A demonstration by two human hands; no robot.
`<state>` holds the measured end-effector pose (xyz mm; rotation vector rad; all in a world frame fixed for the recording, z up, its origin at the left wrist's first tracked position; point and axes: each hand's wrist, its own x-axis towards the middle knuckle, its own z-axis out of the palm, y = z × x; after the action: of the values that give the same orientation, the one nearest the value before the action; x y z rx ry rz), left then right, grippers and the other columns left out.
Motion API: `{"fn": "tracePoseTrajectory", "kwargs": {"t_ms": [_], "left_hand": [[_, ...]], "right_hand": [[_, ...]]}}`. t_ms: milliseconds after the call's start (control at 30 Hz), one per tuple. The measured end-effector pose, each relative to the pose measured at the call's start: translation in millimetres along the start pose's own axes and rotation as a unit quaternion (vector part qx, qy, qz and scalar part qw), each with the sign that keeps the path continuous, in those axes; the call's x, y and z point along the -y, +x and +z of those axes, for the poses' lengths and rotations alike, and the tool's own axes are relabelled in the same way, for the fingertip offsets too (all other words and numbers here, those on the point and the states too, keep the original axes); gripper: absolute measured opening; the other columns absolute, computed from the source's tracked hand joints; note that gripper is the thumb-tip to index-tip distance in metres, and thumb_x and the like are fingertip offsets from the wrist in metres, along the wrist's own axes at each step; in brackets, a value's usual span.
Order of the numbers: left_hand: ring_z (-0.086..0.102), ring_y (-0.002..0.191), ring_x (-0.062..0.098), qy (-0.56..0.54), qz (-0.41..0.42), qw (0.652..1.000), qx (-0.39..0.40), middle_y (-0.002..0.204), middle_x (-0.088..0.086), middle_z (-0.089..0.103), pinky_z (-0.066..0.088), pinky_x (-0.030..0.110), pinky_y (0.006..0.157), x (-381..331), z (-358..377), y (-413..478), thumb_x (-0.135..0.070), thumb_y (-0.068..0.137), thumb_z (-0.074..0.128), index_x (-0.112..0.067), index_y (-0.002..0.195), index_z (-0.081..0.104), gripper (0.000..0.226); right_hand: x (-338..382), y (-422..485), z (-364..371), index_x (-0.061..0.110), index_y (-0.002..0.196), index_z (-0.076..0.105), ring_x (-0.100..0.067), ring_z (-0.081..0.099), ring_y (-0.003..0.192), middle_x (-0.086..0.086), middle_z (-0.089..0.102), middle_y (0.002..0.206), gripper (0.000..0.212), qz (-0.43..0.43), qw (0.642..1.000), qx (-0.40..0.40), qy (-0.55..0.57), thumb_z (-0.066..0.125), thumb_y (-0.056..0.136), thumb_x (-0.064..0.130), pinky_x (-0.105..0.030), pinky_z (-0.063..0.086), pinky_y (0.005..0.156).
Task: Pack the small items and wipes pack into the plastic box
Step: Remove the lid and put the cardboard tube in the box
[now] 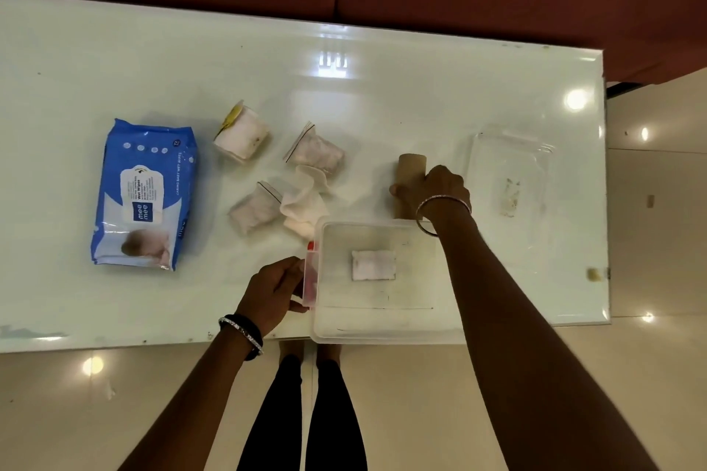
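Plastic box point(377, 321) sits at the table's point(114, 61) near edge, right under my view, and I use it as my landmark. Inside it lies one small white packet point(373, 265), flat on the floor of the box. My left hand point(273, 291) is curled around the box's left wall, fingers narrow, pinching the rim beside a small red thing point(310, 281) that I cannot make out well. My right hand point(440, 189) is just beyond the box's far right corner, closed around a cardboard tube point(410, 174) that lies on the table.

Beyond the box's far left corner lie a crumpled white cloth point(304, 203) and three small bags point(254, 205), point(315, 149), point(243, 136). The wipes pack point(145, 193) lies well to the left of the box, flat, label up. The clear lid point(509, 172) rests to the right of the box, past my right hand.

I judge the step in hand is to bring the tube into the box. To do it well I would keep the left hand bracing the wall so the light box does not slide, lift the tube clear of the far rim, and lay it flat along one side, leaving the middle free for the bulky wipes pack.
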<state>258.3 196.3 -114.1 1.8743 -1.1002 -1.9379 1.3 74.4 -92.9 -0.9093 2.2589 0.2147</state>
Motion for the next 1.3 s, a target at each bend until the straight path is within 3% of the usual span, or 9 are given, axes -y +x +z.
{"fn": "tracePoseTrajectory", "kwargs": {"t_ms": [133, 267, 400, 500, 567, 667, 867, 1033, 1300], "left_hand": [[0.073, 0.071, 0.016, -0.008, -0.003, 1.000, 0.004, 0.087, 0.010, 0.073, 0.061, 0.028, 0.060, 0.9, -1.0, 1.8, -0.020, 0.102, 0.040, -0.008, 0.099, 0.067, 0.029], [0.073, 0.068, 0.012, 0.004, 0.002, 1.000, 0.002, 0.084, 0.006, 0.073, 0.062, 0.028, 0.060, -1.0, -1.7, 0.8, -0.020, 0.101, 0.041, -0.011, 0.095, 0.067, 0.027], [0.073, 0.067, 0.010, 0.006, 0.015, 1.000, -0.009, 0.079, 0.000, 0.073, 0.063, 0.036, 0.063, -3.2, -2.1, -1.9, -0.019, 0.100, 0.044, -0.022, 0.087, 0.067, 0.026], [0.071, 0.062, 0.008, 0.020, 0.037, 0.998, -0.035, 0.070, -0.005, 0.071, 0.063, 0.036, 0.062, -4.1, -4.3, -5.3, -0.020, 0.097, 0.050, -0.028, 0.081, 0.066, 0.024], [0.069, 0.060, 0.007, 0.023, 0.039, 0.997, -0.061, 0.064, -0.008, 0.070, 0.062, 0.034, 0.060, -4.5, -6.7, -8.0, -0.025, 0.096, 0.052, -0.030, 0.080, 0.066, 0.022], [0.068, 0.061, 0.009, 0.027, 0.038, 0.993, -0.107, 0.068, -0.005, 0.071, 0.061, 0.034, 0.061, -6.2, -10.3, -12.3, -0.028, 0.097, 0.051, -0.024, 0.085, 0.069, 0.022], [0.070, 0.069, 0.017, 0.047, 0.061, 0.979, -0.187, 0.077, 0.003, 0.071, 0.061, 0.034, 0.065, -19.6, -19.5, -12.7, -0.022, 0.096, 0.052, -0.014, 0.095, 0.069, 0.019], [0.070, 0.070, 0.018, 0.050, 0.079, 0.975, -0.204, 0.078, 0.005, 0.071, 0.061, 0.037, 0.066, -32.6, -22.4, -9.2, -0.022, 0.096, 0.053, -0.011, 0.098, 0.069, 0.020], [0.070, 0.070, 0.014, 0.065, 0.104, 0.960, -0.252, 0.082, 0.001, 0.072, 0.060, 0.042, 0.070, -46.2, -20.7, -1.5, -0.026, 0.094, 0.056, -0.013, 0.097, 0.068, 0.018]], "right_hand": [[0.7, 8.8, 9.0, 0.008, 0.122, 0.051, -0.036, 0.058, 0.116, -0.014, 0.058, 0.124, 0.069, 0.002, 1.000, -0.018, -0.003, 0.077, 0.070, 0.046, -0.036, 0.046, 0.084], [3.7, -0.3, 2.0, 0.011, 0.108, 0.058, -0.032, 0.065, 0.099, -0.009, 0.066, 0.109, 0.057, -0.044, 0.990, -0.089, 0.102, 0.077, 0.068, 0.046, -0.029, 0.042, 0.072], [4.0, -47.9, -13.7, 0.019, 0.102, 0.060, 0.000, 0.067, 0.075, 0.016, 0.067, 0.087, 0.049, -0.175, 0.919, -0.148, 0.321, 0.080, 0.068, 0.048, -0.006, 0.046, 0.057], [-10.5, -94.8, -7.7, 0.026, 0.102, 0.062, 0.002, 0.069, 0.081, 0.014, 0.072, 0.089, 0.044, -0.193, 0.878, -0.122, 0.420, 0.081, 0.069, 0.049, -0.011, 0.051, 0.060], [-23.0, -121.6, 7.5, 0.028, 0.102, 0.062, -0.002, 0.071, 0.083, 0.013, 0.073, 0.093, 0.045, -0.178, 0.875, -0.076, 0.443, 0.080, 0.069, 0.051, -0.016, 0.054, 0.062], [-39.5, -147.4, 36.3, 0.030, 0.102, 0.064, -0.003, 0.071, 0.080, 0.013, 0.074, 0.092, 0.047, -0.134, 0.903, -0.027, 0.407, 0.079, 0.066, 0.057, -0.023, 0.058, 0.062], [-41.7, -135.2, 78.6, 0.022, 0.105, 0.064, -0.008, 0.065, 0.081, 0.005, 0.070, 0.099, 0.050, -0.066, 0.965, 0.104, 0.232, 0.078, 0.069, 0.053, -0.015, 0.048, 0.063], [-23.5, -114.0, 97.3, 0.013, 0.113, 0.060, -0.022, 0.066, 0.093, -0.004, 0.069, 0.109, 0.057, -0.056, 0.975, 0.098, 0.191, 0.080, 0.070, 0.046, -0.038, 0.056, 0.083], [-26.4, -118.6, 85.8, 0.014, 0.113, 0.063, -0.018, 0.068, 0.090, 0.000, 0.070, 0.107, 0.048, -0.074, 0.986, 0.093, 0.120, 0.082, 0.072, 0.032, -0.029, 0.052, 0.080]]}}
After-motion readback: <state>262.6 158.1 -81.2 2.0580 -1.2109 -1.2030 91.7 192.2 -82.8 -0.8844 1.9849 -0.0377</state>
